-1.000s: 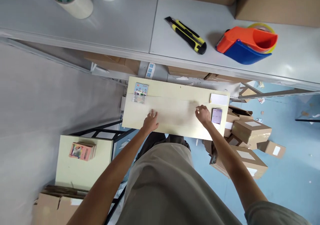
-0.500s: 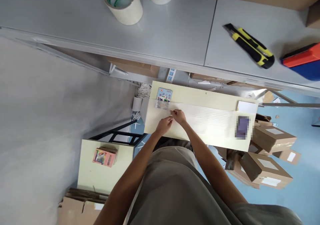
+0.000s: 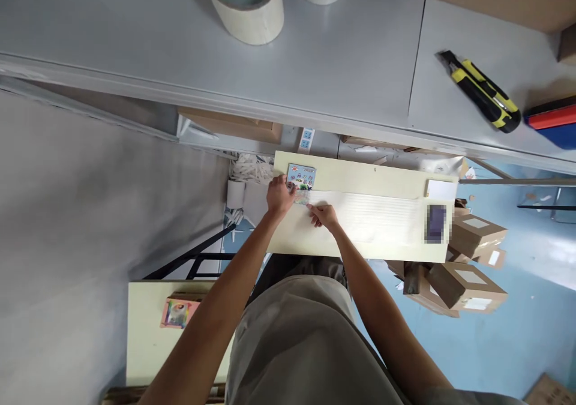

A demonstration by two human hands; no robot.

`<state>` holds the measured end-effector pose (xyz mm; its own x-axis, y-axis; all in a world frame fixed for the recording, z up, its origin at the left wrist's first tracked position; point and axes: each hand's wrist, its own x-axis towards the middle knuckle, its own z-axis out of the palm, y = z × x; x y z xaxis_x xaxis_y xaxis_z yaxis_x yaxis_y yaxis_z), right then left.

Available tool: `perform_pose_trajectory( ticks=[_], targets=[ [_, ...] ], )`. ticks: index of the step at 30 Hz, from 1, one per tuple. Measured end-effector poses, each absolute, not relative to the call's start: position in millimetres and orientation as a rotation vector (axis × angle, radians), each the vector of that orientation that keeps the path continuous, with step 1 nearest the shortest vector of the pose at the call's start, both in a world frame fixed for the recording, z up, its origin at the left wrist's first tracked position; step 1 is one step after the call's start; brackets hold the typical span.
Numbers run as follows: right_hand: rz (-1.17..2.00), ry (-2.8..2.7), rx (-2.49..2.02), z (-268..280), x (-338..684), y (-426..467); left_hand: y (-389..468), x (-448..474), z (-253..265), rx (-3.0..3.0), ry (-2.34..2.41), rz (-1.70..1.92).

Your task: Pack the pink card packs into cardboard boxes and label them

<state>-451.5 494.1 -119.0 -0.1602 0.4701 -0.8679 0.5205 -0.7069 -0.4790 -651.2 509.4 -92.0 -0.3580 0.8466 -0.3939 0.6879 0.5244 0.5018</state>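
Left hand [image 3: 279, 195]: It lay at the left side of the book, thumb over the cover and fingers bent. I could not tell if it held tight; a loose hold could have let the book slide.
Right hand [image 3: 324, 215]: Its thumb and pointing finger were close together by the book's bottom right corner. I could not tell if they pinched anything. A hard tug there could have pulled the book crooked.
Little book [image 3: 303, 174]: It lay flat near the table's left end, between the two hands. A bump could have turned it.
See-through sheet [image 3: 378, 214]: It covered the book's lower part and ran right. It was thin, so it could have wrinkled or torn if pulled unevenly.
Pale table [image 3: 346, 177]: It was narrow, so a big push could have sent things off its edge.
Fuzzy purple thing [image 3: 435, 224]: It sat near the right end; a dragged sheet could have nudged it.
Knife [image 3: 483, 93]: It lay on the gray bench [image 3: 360, 69], well apart from the hands. A careless reach could have cut a finger.
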Motion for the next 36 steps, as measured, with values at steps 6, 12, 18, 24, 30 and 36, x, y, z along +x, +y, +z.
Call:
perform_pose_trajectory(
  ticks=[6,12,18,24,30,36],
  targets=[
    [-2.107,1.117,2.032,-119.8,-450.2,496.8,533.4,-653.5,-105.4,1.039,2.154,0.207],
    [-2.119,1.046,2.030,-121.8,-452.1,500.1,548.5,-670.8,-108.3,1.084,2.027,0.450],
    [-2.139,0.982,2.004,-123.2,-451.4,502.3,549.0,-671.0,-68.5,1.221,2.086,0.902],
    [-2.227,0.939,1.912,-132.2,-456.5,507.6,511.9,-630.0,-3.7,1.074,2.033,1.106],
    [-2.534,0.931,1.808,-122.3,-391.7,498.7,463.8,-540.7,4.6,0.458,1.661,1.130],
    [-2.866,0.752,1.844,-94.1,-218.0,473.4,434.7,-435.1,-26.6,0.202,1.507,0.947]
  ],
)
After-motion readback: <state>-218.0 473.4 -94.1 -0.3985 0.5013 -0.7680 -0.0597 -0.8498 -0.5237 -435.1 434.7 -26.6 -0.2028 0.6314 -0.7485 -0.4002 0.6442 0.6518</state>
